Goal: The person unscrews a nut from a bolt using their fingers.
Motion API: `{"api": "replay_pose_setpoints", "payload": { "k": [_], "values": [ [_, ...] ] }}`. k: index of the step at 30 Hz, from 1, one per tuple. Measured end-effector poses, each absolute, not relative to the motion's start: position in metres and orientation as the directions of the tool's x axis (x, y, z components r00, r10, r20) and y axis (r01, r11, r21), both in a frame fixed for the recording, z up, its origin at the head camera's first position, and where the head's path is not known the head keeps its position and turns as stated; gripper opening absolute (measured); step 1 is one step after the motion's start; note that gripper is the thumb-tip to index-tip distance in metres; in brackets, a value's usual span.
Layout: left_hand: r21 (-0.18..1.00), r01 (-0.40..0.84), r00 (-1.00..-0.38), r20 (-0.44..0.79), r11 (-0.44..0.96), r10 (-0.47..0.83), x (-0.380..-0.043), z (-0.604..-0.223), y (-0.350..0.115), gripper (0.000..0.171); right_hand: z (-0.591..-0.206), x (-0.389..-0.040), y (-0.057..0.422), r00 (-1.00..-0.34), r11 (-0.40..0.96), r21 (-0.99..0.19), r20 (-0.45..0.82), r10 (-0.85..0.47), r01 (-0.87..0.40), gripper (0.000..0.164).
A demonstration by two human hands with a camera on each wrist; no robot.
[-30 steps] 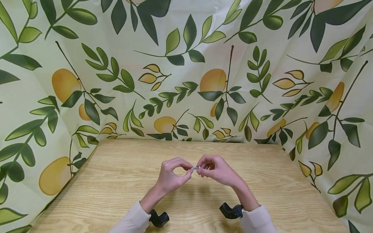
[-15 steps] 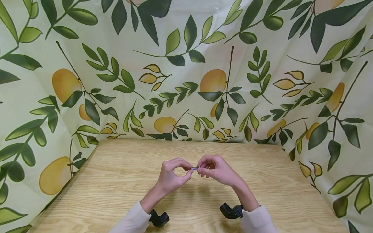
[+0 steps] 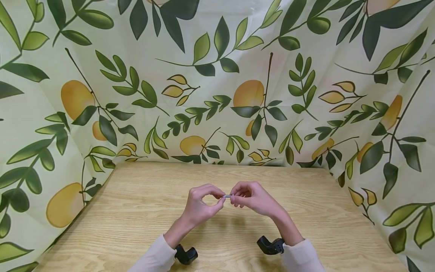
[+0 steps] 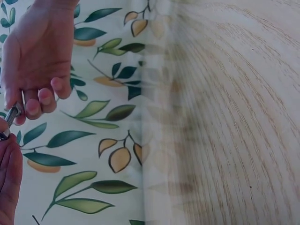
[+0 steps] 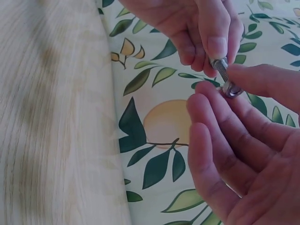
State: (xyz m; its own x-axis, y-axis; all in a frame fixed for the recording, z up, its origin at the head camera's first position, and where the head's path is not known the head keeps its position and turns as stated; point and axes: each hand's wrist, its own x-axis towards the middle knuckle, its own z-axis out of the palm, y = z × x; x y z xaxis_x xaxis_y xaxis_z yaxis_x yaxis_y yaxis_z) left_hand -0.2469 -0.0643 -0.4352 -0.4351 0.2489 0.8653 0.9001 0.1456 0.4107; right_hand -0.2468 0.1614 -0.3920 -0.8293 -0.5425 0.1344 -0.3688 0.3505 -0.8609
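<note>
A small silver bolt (image 3: 228, 196) spans the gap between the two hands, held above the table. My left hand (image 3: 201, 206) pinches one end of it between thumb and fingertips. At the other end, my right hand (image 3: 254, 199) has its thumb and index finger on a wider piece that looks like a nut (image 5: 232, 89). In the right wrist view the threaded shank shows between the hands, and the right hand's other fingers lie loosely bent below. The left wrist view catches the bolt (image 4: 11, 115) at its left edge, partly hidden by fingers.
A light wood-grain table (image 3: 142, 219) lies beneath the hands. Cloth (image 3: 210, 87) printed with leaves and fruit hangs behind it and at both sides. Black wrist cameras (image 3: 186, 255) sit at both sleeve cuffs.
My right fingertips have shifted slightly around the bolt's right end, covering the wider part that showed in the head view a second ago. My left hand holds still.
</note>
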Motion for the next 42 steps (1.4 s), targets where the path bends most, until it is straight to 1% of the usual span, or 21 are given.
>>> {"api": "replay_pose_setpoints", "payload": {
  "k": [3,8,13,18,21,24,27,30,33,36,40,42],
  "values": [
    [0.412,0.899,-0.436,0.864,0.146,0.251,-0.2471,-0.4349,-0.0643,0.018,-0.3918,-0.2462,0.1607,-0.830,0.334,-0.864,0.155,-0.536,-0.377,0.013],
    [0.421,0.895,-0.445,0.859,0.147,0.252,-0.2462,-0.4339,-0.0645,0.020,-0.3918,-0.2459,0.1605,-0.831,0.341,-0.856,0.166,-0.531,-0.388,0.022],
    [0.423,0.893,-0.449,0.858,0.156,0.249,-0.2455,-0.4331,-0.0651,0.022,-0.3907,-0.2455,0.1605,-0.831,0.359,-0.857,0.131,-0.541,-0.369,0.017],
    [0.413,0.898,-0.439,0.865,0.154,0.242,-0.2456,-0.4321,-0.0649,0.023,-0.3908,-0.2448,0.1601,-0.829,0.335,-0.861,0.160,-0.535,-0.382,0.013],
    [0.399,0.905,-0.424,0.873,0.148,0.241,-0.2459,-0.4317,-0.0643,0.023,-0.3909,-0.2446,0.1599,-0.829,0.325,-0.860,0.180,-0.529,-0.393,0.017],
    [0.393,0.909,-0.417,0.876,0.142,0.242,-0.2463,-0.4316,-0.0641,0.023,-0.3912,-0.2454,0.1599,-0.832,0.339,-0.856,0.169,-0.529,-0.389,0.023],
    [0.396,0.906,-0.421,0.875,0.146,0.240,-0.2460,-0.4316,-0.0645,0.022,-0.3910,-0.2460,0.1599,-0.830,0.357,-0.857,0.134,-0.542,-0.371,0.022],
    [0.412,0.898,-0.439,0.866,0.157,0.240,-0.2457,-0.4325,-0.0650,0.022,-0.3902,-0.2457,0.1599,-0.826,0.356,-0.863,0.115,-0.552,-0.358,0.018],
    [0.428,0.889,-0.457,0.856,0.163,0.241,-0.2457,-0.4335,-0.0656,0.021,-0.3893,-0.2449,0.1593,-0.826,0.346,-0.865,0.128,-0.549,-0.364,0.016],
    [0.428,0.890,-0.455,0.857,0.159,0.241,-0.2465,-0.4337,-0.0655,0.020,-0.3895,-0.2443,0.1589,-0.830,0.341,-0.862,0.148,-0.538,-0.375,0.014],
    [0.418,0.895,-0.445,0.863,0.156,0.240,-0.2469,-0.4336,-0.0652,0.020,-0.3908,-0.2449,0.1597,-0.833,0.342,-0.860,0.154,-0.532,-0.378,0.022],
    [0.420,0.894,-0.448,0.862,0.158,0.239,-0.2464,-0.4335,-0.0653,0.021,-0.3912,-0.2452,0.1600,-0.833,0.344,-0.860,0.151,-0.533,-0.377,0.023]
  ]
}}
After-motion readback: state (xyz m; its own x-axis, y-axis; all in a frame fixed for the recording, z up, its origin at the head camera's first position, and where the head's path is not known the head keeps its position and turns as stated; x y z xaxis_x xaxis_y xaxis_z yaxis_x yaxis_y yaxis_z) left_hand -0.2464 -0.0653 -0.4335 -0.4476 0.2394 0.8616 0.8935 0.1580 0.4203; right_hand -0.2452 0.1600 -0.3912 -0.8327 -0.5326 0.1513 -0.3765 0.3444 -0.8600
